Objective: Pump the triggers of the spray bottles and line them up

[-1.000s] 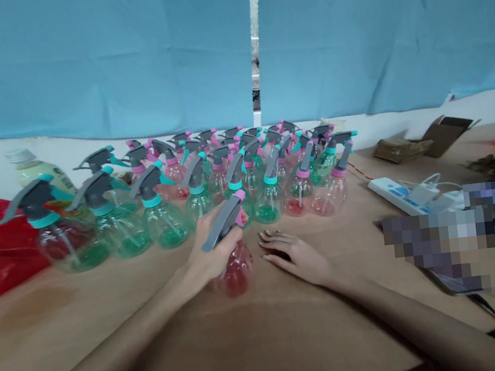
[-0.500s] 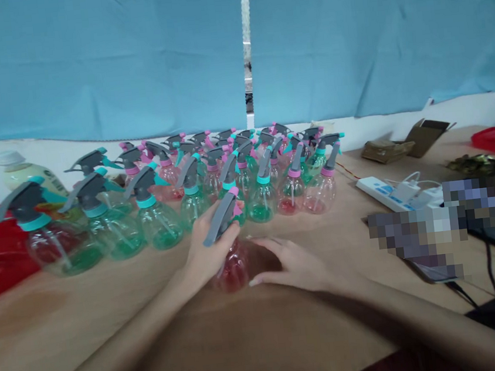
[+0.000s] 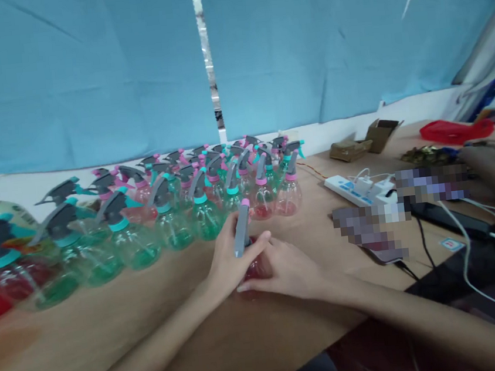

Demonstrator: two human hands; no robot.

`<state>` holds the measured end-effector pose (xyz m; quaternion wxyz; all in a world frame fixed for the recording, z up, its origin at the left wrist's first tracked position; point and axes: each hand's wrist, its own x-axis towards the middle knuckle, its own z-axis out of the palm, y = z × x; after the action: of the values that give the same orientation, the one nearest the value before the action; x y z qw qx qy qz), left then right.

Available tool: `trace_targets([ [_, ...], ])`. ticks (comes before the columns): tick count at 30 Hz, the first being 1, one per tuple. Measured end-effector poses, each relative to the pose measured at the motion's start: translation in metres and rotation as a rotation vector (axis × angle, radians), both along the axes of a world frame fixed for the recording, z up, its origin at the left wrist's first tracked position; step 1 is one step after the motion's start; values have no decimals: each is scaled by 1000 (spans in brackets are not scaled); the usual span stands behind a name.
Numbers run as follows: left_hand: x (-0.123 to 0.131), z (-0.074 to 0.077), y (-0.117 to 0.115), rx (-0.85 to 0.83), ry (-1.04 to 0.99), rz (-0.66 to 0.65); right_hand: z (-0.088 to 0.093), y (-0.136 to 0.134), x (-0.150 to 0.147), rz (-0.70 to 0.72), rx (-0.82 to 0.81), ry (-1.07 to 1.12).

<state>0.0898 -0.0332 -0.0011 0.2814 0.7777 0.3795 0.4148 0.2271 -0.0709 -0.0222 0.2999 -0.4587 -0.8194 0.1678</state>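
Observation:
A pink spray bottle (image 3: 258,267) with a grey and pink trigger head stands near the front of the table, between my hands. My left hand (image 3: 228,255) is closed round its neck, just under the trigger head. Round the bottle's clear pink body wraps my right hand (image 3: 289,269), thumb in front and fingers behind. Much of the bottle is hidden by both hands. Behind it stand several rows of similar spray bottles (image 3: 175,231), green ones with turquoise collars and pink ones with pink collars.
A white power strip (image 3: 348,191) with chargers and cables lies to the right, near a phone (image 3: 368,238). Beyond are an open cardboard box (image 3: 381,135) and a red plastic bag (image 3: 456,130). Another person's hand (image 3: 483,157) shows at the right edge. A big pale bottle (image 3: 0,211) stands left.
My right hand has closed from an open curve beside the bottle onto its body. The view has turned right, and another person's hand has come in at the right edge.

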Motion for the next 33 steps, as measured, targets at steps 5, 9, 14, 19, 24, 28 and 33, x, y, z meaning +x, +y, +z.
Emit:
trace_targets([
  [5, 30, -16, -6, 30, 110, -97, 2, -10, 55, -49, 12, 3],
  [9, 44, -45, -9, 79, 209, -140, -5, -3, 107, -197, 40, 13],
  [14, 44, -63, -5, 147, 343, -174, -16, 28, 165, -397, 54, -54],
  [19, 39, -71, 4, 184, 380, -159, -14, 60, 196, -455, 5, -42],
  [24, 39, -77, 14, 191, 394, -159, -10, 83, 202, -520, -16, -90],
  [28, 40, -78, 24, 185, 392, -153, -11, 101, 204, -584, 2, -98],
  [33, 41, -81, 32, 169, 386, -126, -14, 122, 212, -595, 54, -88],
])
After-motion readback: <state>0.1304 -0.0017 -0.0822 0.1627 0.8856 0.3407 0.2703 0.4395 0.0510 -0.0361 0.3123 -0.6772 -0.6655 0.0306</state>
